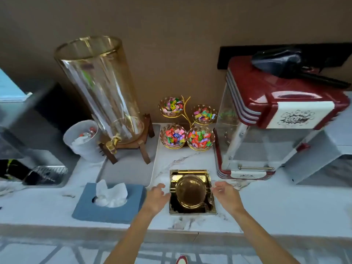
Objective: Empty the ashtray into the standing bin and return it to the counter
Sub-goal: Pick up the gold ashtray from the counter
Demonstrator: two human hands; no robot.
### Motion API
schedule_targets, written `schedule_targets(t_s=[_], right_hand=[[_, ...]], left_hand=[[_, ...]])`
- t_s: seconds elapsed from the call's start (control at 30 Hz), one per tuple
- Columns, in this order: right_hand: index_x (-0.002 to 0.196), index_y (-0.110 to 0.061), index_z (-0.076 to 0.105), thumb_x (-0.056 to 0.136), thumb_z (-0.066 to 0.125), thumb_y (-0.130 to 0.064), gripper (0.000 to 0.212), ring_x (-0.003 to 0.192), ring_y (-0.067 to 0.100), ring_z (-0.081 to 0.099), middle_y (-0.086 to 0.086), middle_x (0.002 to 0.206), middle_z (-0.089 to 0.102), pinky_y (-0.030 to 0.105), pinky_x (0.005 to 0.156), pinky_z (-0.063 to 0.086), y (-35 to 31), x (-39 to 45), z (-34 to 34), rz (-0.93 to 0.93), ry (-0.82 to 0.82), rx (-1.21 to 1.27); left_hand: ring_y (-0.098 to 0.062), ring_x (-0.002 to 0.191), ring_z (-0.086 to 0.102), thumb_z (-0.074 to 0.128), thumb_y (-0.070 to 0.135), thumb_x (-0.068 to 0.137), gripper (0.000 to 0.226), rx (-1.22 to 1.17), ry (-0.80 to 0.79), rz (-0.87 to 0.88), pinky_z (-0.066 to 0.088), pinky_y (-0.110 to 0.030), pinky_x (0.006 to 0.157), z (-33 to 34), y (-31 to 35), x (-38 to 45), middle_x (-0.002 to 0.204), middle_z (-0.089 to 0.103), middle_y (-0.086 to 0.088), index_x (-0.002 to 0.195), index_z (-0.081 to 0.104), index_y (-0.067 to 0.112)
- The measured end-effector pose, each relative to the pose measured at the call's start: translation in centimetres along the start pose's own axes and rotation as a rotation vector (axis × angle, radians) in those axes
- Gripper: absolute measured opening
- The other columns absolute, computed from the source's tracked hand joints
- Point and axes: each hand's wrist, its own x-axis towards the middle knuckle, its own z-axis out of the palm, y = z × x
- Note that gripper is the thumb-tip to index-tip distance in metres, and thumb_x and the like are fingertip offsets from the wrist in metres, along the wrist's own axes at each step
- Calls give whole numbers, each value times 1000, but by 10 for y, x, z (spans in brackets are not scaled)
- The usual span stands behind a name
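A square gold ashtray (pixel 192 191) with a round amber glass bowl in its middle sits on the white marble counter (pixel 266 206), near the front edge. My left hand (pixel 157 197) is at the ashtray's left side, fingers spread, touching or almost touching its rim. At the right side, my right hand (pixel 225 193) is held the same way, fingers apart. Neither hand grips anything. The bowl looks empty. No standing bin is in view.
A blue tissue box (pixel 110 202) lies left of the ashtray. Behind it stand a glass drink dispenser (pixel 102 88) on a wooden stand and a frosted cup (pixel 83 140). Candy bowls (pixel 187 123) sit behind the ashtray, a red popcorn machine (pixel 270 119) to the right.
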Motion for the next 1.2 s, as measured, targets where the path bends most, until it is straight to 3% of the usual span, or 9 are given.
schedule_targets(t_s=[0.1, 0.17, 0.2, 0.27, 0.33, 0.47, 0.6, 0.97, 1.2], right_hand=[[131, -6, 63, 91, 73, -29, 47, 92, 17, 65, 3, 100, 69, 23, 80, 46, 2, 17, 12, 83, -30, -26], [134, -4, 60, 89, 76, -31, 55, 99, 24, 68, 12, 109, 73, 26, 82, 49, 0, 17, 16, 136, -57, -44], [129, -5, 63, 87, 77, -32, 52, 102, 28, 70, 15, 112, 74, 29, 81, 52, 1, 21, 19, 161, -66, -60], [99, -10, 68, 85, 78, -36, 30, 94, 30, 72, 14, 98, 76, 37, 76, 56, 0, 28, 26, 163, -90, -140], [87, -15, 66, 84, 76, -42, 30, 84, 22, 70, 5, 87, 73, 35, 71, 55, 2, 36, 31, 156, -93, -199], [94, -23, 62, 88, 66, -53, 32, 91, 17, 69, -5, 91, 69, 38, 81, 59, -1, 45, 37, 153, -77, -279], [120, -19, 55, 89, 59, -61, 52, 106, 22, 67, 0, 114, 66, 30, 75, 49, -6, 50, 40, 133, -70, -459], [145, 4, 35, 102, 52, -28, 57, 122, 34, 59, 20, 137, 56, 39, 97, 54, -13, 63, 50, 136, -136, -600], [142, 6, 41, 103, 51, -20, 48, 112, 25, 68, 17, 126, 68, 26, 88, 57, -18, 59, 56, 103, -79, -630]], left_hand=[[-31, 141, 50, 55, 34, 104, 60, 78, -99, 12, 41, -38, 118, 7, -1, 25, 157, 46, -13, 157, 36, 13], [-31, 145, 46, 55, 36, 104, 65, 79, -135, -6, 37, -39, 119, 14, 3, 31, 159, 42, -13, 159, 31, 12], [-31, 145, 45, 57, 36, 103, 66, 60, -155, -18, 37, -40, 119, 18, 6, 37, 158, 42, -14, 159, 31, 13], [-34, 145, 44, 60, 35, 102, 65, 25, -165, -37, 39, -44, 119, 26, 11, 46, 156, 44, -15, 157, 32, 16], [-35, 145, 45, 63, 32, 100, 67, 18, -137, -65, 42, -45, 116, 33, 15, 54, 154, 46, -16, 156, 31, 17], [-33, 138, 53, 66, 34, 99, 60, 60, -113, -137, 49, -40, 111, 40, 20, 63, 151, 46, -14, 146, 37, 10], [-31, 130, 60, 62, 45, 98, 60, 166, -120, -153, 55, -36, 103, 46, 21, 73, 145, 48, -11, 142, 40, 12], [-30, 113, 69, 56, 29, 103, 41, 357, -141, -61, 57, -33, 89, 44, 16, 79, 135, 54, -13, 136, 42, 10], [-31, 105, 72, 60, 27, 100, 37, 370, -100, -64, 53, -29, 78, 43, 20, 76, 128, 51, -13, 129, 45, 8]])
